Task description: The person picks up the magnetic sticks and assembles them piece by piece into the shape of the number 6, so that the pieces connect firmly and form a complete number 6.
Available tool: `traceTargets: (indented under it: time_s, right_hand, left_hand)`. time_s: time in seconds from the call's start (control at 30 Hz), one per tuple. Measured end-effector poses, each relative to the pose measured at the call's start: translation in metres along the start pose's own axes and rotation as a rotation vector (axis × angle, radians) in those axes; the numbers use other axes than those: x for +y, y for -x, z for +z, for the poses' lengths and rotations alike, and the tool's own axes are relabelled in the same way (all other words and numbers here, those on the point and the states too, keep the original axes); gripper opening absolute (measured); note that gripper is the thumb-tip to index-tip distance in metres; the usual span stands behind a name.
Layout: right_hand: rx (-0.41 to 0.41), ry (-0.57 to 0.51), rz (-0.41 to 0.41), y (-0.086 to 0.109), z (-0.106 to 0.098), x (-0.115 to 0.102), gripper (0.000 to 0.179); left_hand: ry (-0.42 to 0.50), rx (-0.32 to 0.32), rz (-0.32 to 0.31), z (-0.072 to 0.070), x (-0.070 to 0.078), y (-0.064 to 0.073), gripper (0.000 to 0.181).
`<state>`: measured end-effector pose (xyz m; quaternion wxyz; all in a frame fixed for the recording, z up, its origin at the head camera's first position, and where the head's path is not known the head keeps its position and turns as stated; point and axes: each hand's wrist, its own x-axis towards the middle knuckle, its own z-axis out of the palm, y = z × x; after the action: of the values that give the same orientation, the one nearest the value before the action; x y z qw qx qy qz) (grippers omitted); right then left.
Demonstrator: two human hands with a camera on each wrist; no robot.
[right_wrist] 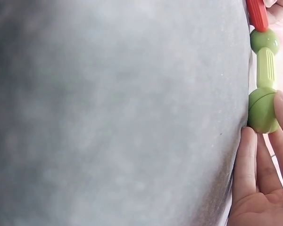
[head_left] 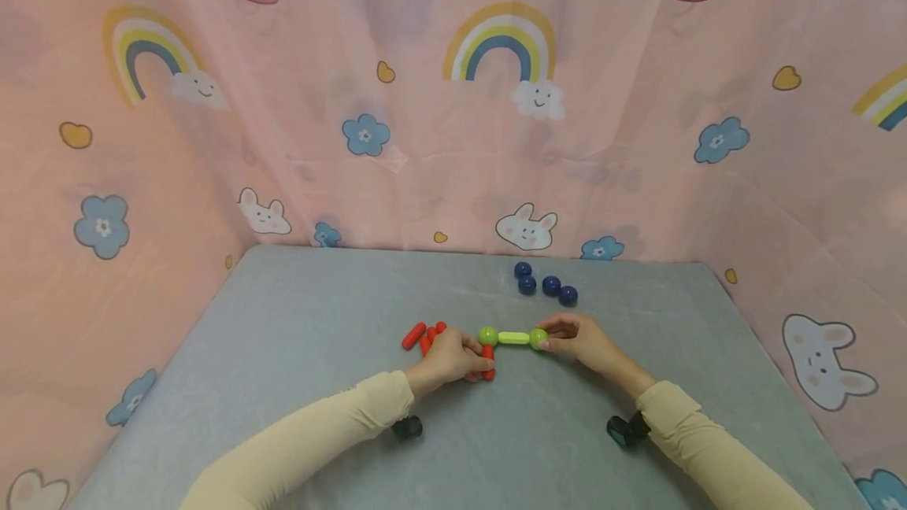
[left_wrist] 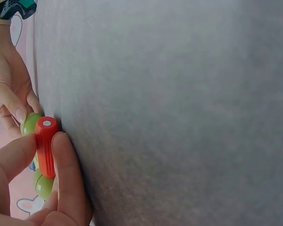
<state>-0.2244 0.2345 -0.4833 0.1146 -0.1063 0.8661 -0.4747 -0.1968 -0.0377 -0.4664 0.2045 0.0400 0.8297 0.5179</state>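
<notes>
My left hand (head_left: 451,356) pinches a red rod (left_wrist: 46,150) between thumb and index finger, and its far end meets a green ball (head_left: 487,336). From that ball a light green bar (head_left: 513,338) runs right to a second green ball (right_wrist: 263,110). Thumb and fingers of my right hand (head_left: 584,341) hold this second ball, with the thumb on its side in the right wrist view. The joined pieces lie low at the grey tabletop. Whether the red rod is fixed to the ball or only touches it, I cannot tell.
Several loose red rods (head_left: 414,336) lie just left of my left hand, some partly hidden by it. Farther back sit several dark blue balls (head_left: 551,286). A pink patterned curtain (head_left: 425,179) hangs behind and beside the grey table (head_left: 319,297).
</notes>
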Motion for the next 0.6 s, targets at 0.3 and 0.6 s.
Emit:
traceTargets:
  time_s: [0.3, 0.6]
  right_hand:
    - [0.003, -0.003, 0.020, -0.0013, -0.0001, -0.0018, 0.037]
    - [-0.029, -0.003, -0.013, -0.0008, -0.0076, -0.0059, 0.041]
  left_hand:
    - [0.013, -0.006, 0.002, -0.0001, -0.0007, -0.0002, 0.025]
    - [0.021, -0.008, 0.012, -0.0004, -0.0019, -0.0020, 0.025]
